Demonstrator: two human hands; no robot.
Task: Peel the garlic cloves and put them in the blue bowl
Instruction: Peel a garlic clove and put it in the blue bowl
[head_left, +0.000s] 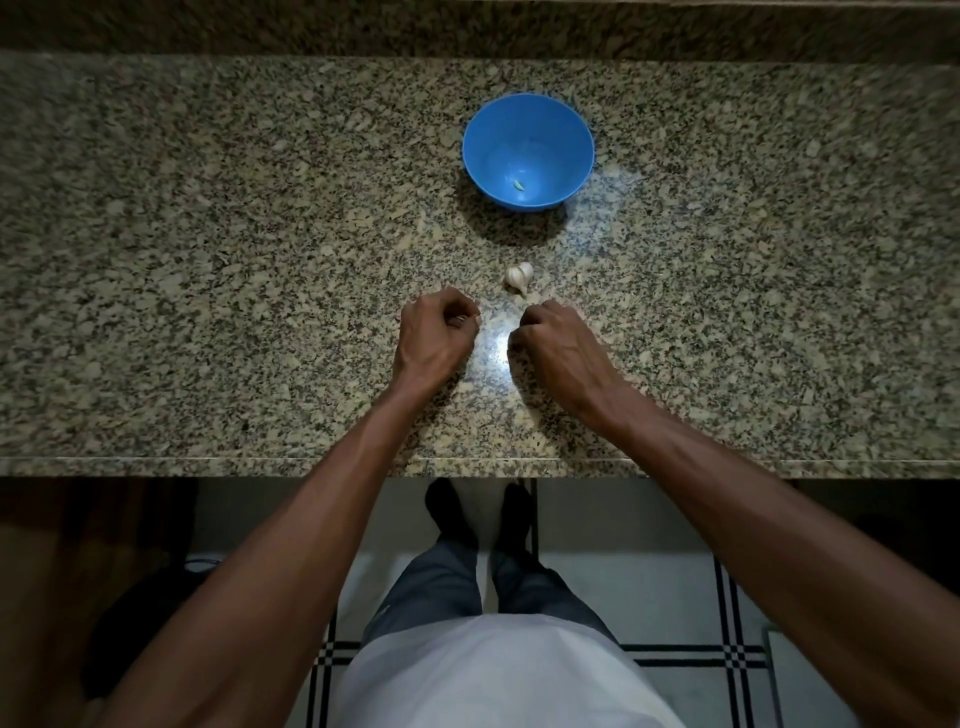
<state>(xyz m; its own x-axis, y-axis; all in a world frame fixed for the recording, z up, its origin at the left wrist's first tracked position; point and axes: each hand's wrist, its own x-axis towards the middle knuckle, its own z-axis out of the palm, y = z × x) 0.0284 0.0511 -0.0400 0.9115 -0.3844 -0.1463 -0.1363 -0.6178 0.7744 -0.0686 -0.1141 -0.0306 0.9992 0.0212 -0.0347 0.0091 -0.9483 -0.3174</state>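
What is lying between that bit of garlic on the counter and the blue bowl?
Nothing visible: only bare granite counter lies between the garlic and the blue bowl. The bowl's mouth is open, with one small pale piece inside. Both hands sit nearer the person than the garlic.

Speckled granite countertop (208, 260), beige and black flecks, runs the full width of the head view, raised granite backsplash (467, 26) along the far edge, rounded front lip nearest the person. Blue bowl (528, 151) sits on it toward the back, centre-right, one peeled garlic clove (519, 184) inside. Partial garlic bulb (518, 277) lies on the stone nearer the front, apart from the bowl. Small papery skin scraps (546, 302) just beside the bulb. Bright glare patch on the polished surface near the front.
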